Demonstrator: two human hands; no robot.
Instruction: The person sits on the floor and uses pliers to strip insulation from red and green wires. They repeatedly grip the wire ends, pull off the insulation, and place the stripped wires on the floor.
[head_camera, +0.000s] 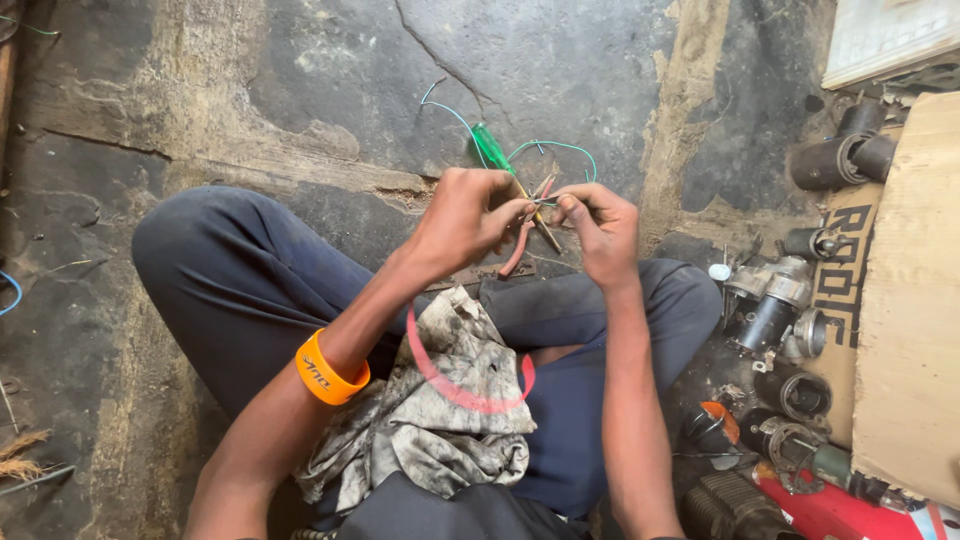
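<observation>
Both hands are pinching up mid-frame: left hand (468, 215) is gripping pliers (524, 232), right hand (598, 228) is clamping the green wire (560, 147). Wire's looking only partly worked, loose ends trailing.

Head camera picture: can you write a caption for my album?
Seated on a stained floor, left hand and right hand pinch thin wires.

place: repair workshop | signs: grimy cracked floor (300, 90); motor parts (790, 320); oily rag (440, 410)
</observation>
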